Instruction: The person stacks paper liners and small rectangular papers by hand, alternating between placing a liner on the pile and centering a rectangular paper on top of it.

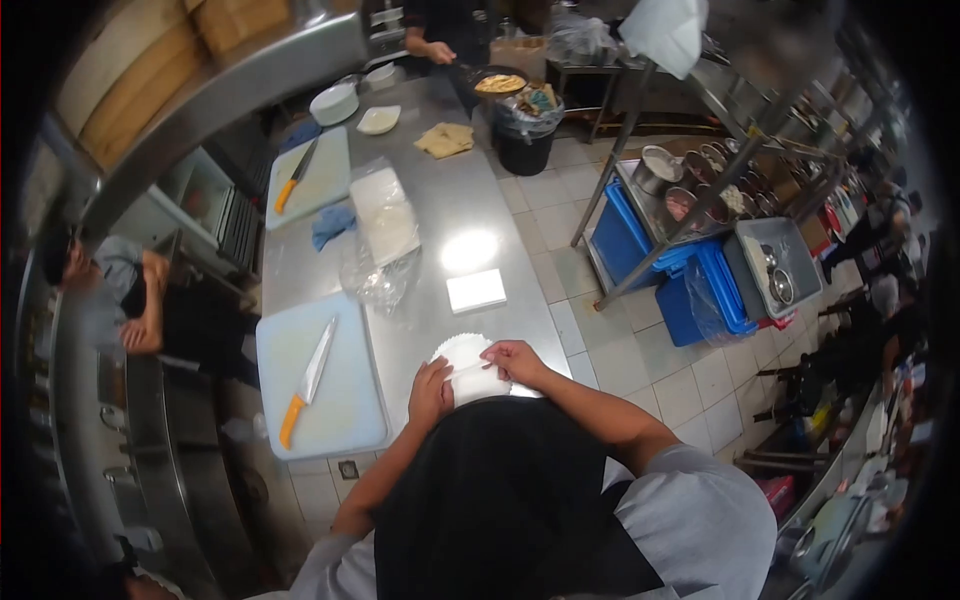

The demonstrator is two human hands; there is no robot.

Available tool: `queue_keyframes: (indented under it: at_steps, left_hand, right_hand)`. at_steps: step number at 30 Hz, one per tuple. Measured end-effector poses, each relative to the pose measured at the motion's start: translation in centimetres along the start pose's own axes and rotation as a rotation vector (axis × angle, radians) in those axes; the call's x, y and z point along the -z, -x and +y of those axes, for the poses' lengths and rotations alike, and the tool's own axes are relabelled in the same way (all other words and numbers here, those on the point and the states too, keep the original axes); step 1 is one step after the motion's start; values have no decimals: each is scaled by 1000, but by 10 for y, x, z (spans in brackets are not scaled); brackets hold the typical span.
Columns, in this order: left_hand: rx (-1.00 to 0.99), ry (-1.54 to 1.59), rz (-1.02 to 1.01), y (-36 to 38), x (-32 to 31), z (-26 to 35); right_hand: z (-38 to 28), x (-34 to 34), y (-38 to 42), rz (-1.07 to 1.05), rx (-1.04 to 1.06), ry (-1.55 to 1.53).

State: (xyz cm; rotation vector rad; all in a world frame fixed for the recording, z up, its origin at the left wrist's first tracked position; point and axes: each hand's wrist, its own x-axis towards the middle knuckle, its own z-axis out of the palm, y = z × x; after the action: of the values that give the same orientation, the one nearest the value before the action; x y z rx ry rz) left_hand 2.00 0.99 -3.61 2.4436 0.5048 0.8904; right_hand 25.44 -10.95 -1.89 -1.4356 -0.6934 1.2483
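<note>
At the near edge of the steel table, both hands are on a round white paper doily [464, 350] with a scalloped edge. It may be one sheet or several. My left hand [430, 390] grips its left side, thumb on top. With fingertips pinched, my right hand [514, 362] holds the paper on the right. Just beyond lies a flat white stack of squares [476, 291], apart from both hands. Left of my left hand, a white cutting board [345, 400] bears a knife with an orange handle [292, 420].
A plastic-wrapped white pack [385, 215], blue cloth [331, 227], second board [335, 165] with a knife, and tan cloth [445, 140] lie along the steel table [510, 225]. One person stands left; another holds a frying pan [500, 82] at the far end. A rack post [615, 155] stands right.
</note>
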Motion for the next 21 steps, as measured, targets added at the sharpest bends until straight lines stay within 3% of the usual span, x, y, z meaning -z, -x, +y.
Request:
queue_keyframes:
  at_steps: [6,16,18,21]
  left_hand:
    - [29,15,4,-4,3,5]
    - [191,147,-83,-14,16,16]
    - [65,-86,49,-17,22,27]
    - [182,-307,98,-22,32,46]
  right_hand:
    - [0,-7,-12,63,-123,30]
    - [-8,-18,-25,188,-68,355]
    - [-13,-20,-24,192,-85,328]
    - [-31,-23,-21,176,-147,161]
